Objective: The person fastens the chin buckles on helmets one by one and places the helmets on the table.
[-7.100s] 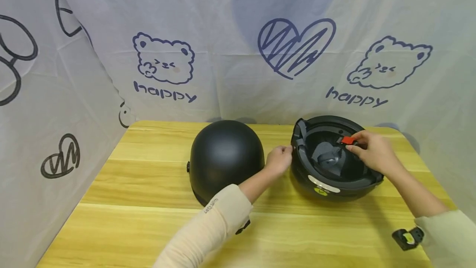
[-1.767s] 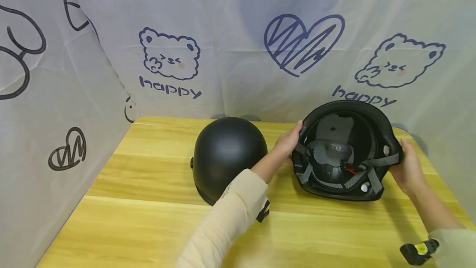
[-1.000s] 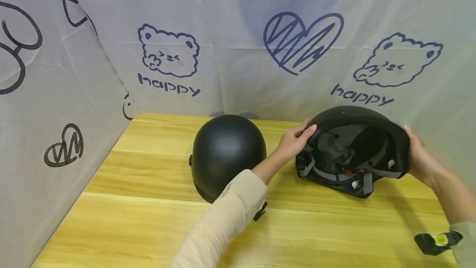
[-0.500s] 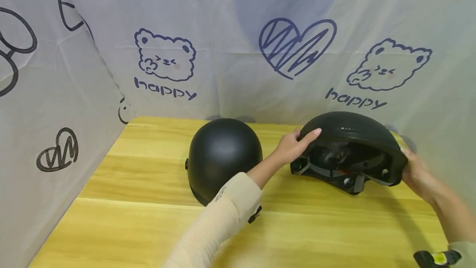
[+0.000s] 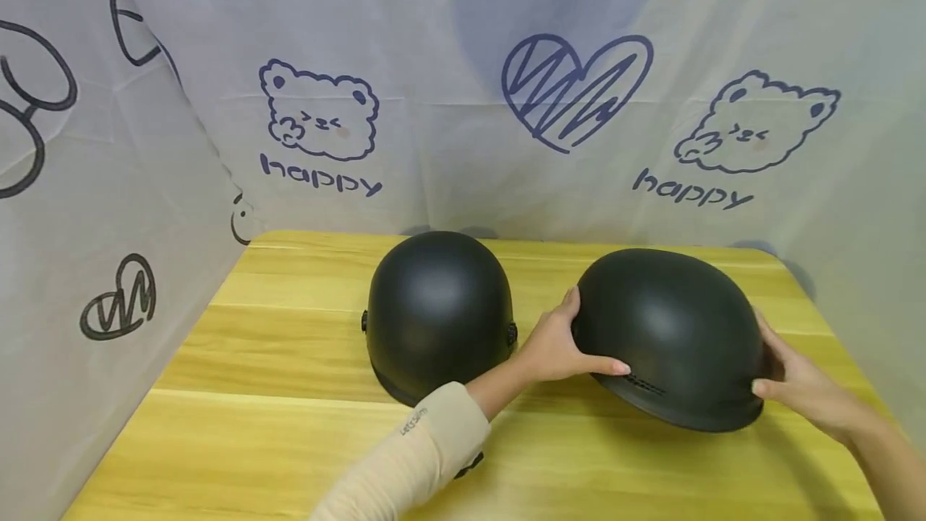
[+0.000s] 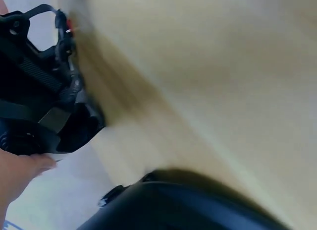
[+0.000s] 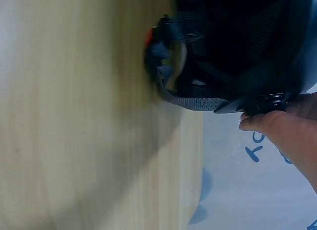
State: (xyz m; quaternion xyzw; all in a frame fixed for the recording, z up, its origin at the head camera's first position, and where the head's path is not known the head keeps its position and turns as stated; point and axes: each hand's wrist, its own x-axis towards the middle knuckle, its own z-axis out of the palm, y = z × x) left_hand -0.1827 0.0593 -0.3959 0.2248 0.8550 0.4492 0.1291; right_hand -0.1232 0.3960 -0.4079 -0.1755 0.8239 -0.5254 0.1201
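A matte black helmet [image 5: 669, 332] is dome up and slightly tilted on the right of the table, between both hands. My left hand [image 5: 560, 348] grips its left side, thumb across the front near the vent slits. My right hand [image 5: 803, 384] holds the opposite side, thumb on the lower edge. The wrist views look under the helmet: its black inside [image 6: 34, 76] shows, and a chin strap [image 7: 193, 102] with a red buckle part hangs below the rim. In the right wrist view the rim stands off the tabletop.
A second black helmet [image 5: 437, 316] sits dome up left of the held one, close to my left forearm. The wooden table [image 5: 253, 441] ends at a white printed cloth [image 5: 448, 63] behind. More cloth hangs along the left side.
The right helmet has turned over from inside-up, with its opening first facing me, to dome up. Both hands have moved lower with it. The left helmet stays in place.
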